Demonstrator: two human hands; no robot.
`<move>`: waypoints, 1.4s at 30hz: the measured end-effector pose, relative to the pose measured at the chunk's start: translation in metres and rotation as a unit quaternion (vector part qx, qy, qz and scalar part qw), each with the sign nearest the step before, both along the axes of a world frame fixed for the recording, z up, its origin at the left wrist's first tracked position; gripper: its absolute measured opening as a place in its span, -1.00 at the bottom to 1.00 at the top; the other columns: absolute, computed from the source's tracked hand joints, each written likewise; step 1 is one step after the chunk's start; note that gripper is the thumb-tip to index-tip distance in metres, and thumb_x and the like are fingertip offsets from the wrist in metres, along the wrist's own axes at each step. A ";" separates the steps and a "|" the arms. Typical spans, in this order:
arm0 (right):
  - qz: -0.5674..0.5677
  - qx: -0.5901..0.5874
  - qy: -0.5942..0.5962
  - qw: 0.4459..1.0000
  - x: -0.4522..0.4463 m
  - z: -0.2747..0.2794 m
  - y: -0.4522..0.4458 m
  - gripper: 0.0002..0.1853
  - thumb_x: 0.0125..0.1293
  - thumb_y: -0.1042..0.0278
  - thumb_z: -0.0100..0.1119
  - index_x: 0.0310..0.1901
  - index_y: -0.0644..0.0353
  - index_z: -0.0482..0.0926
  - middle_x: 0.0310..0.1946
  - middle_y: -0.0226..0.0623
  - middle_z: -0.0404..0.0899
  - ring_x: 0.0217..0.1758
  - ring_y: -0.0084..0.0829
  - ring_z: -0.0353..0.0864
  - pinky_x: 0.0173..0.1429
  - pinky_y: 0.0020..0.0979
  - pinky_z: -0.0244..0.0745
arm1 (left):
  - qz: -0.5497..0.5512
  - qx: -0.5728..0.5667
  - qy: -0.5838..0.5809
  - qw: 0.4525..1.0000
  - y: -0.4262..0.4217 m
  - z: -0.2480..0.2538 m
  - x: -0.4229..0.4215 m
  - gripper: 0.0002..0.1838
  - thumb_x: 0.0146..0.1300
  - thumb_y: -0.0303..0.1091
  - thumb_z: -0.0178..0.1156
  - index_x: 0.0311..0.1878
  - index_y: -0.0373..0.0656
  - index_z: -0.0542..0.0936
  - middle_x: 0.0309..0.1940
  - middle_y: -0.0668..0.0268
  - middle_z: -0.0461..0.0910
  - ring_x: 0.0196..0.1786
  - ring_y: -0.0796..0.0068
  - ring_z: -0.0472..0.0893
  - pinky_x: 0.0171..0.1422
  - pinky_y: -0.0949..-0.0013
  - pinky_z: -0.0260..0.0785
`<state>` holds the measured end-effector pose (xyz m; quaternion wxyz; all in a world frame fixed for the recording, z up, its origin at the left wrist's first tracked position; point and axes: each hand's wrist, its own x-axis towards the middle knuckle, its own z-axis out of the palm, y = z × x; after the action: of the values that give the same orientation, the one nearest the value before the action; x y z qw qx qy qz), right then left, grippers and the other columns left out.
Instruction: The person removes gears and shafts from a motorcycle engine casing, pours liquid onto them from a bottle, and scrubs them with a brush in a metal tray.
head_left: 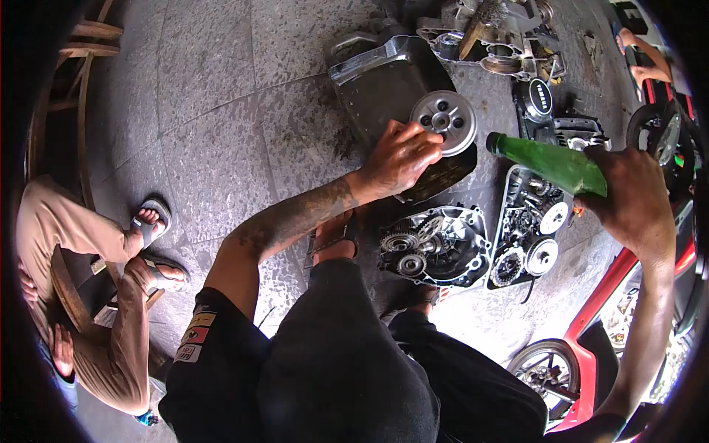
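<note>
Fingers curled, my left hand [405, 161] grips the lower edge of a round metal clutch part [452, 111], a silver disc with several holes around a hub. It is held over a dark plastic jerrycan cut open as a tray [369, 96], with dark liquid at its near end. My right hand [631, 196] is wrapped around the base of a green glass bottle [550, 161]. The bottle tilts sideways, its mouth pointing left toward the disc and apart from it. I cannot make out any liquid leaving the mouth.
Below the tray lies an open engine case [432, 247] with gears. A tray of gears and small parts [517, 229] sits beside it. Farther back are engine castings [495, 52] and a Yamaha cover [538, 100]. A red motorcycle [591, 362] stands right; a seated person's sandalled feet [159, 247] are left.
</note>
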<state>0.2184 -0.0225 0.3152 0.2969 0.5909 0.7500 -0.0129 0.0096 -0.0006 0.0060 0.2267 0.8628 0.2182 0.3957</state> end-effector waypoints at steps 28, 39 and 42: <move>0.029 -0.053 0.047 0.997 -0.019 -0.019 -0.006 -0.57 0.03 0.15 0.39 -0.12 0.22 0.55 -0.41 -0.18 0.52 -0.22 -0.21 0.54 -0.06 -0.17 0.35 | 0.047 -0.656 -0.214 0.722 0.043 0.004 0.023 -0.60 0.04 -0.52 0.40 -0.29 -0.05 0.30 -0.33 0.24 0.65 -0.20 0.50 0.64 -0.06 0.45 0.45; 0.082 0.012 0.079 0.993 -0.021 -0.025 -0.007 -0.64 -0.08 0.24 0.44 -0.26 0.19 0.55 -0.51 -0.11 0.58 -0.36 -0.07 0.61 -0.19 -0.08 0.40 | 0.046 -0.654 -0.215 0.723 0.040 0.006 0.022 -0.60 0.03 -0.47 0.41 -0.29 -0.06 0.30 -0.30 0.18 0.65 -0.17 0.48 0.65 -0.02 0.45 0.45; 0.063 -0.013 0.062 0.996 -0.021 -0.024 -0.006 -0.63 -0.08 0.23 0.45 -0.26 0.19 0.55 -0.50 -0.11 0.58 -0.35 -0.08 0.60 -0.17 -0.08 0.39 | 0.039 -0.647 -0.243 0.722 0.037 0.006 0.022 -0.58 0.02 -0.46 0.43 -0.29 -0.06 0.29 -0.33 0.21 0.65 -0.23 0.56 0.60 -0.09 0.47 0.44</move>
<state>0.1972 -0.0284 0.2914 0.2579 0.5368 0.8023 -0.0407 0.0316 0.0369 0.0124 0.7590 0.3715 0.3923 0.3633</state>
